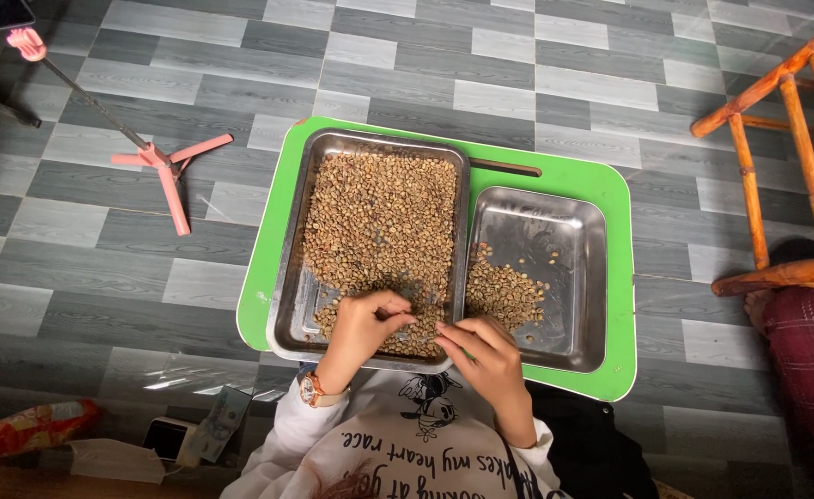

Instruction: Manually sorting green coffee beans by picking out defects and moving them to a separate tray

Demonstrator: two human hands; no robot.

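Grey plank floor (102,240) carries a green table (616,277). Two steel trays sit on it, edges touching: large tray (289,277) spread nearly full with pale beans (379,222), small tray (573,268) holding a lesser heap at its near left. Wooden stool (777,157) stands right, pink tripod (169,166) left. Left hand (363,323), watch at wrist, rests on beans at large tray's near end, fingertips pressed together, pinching beans. Right hand (488,356) lies beside it at the rim, fingers curled; contents cannot be told.
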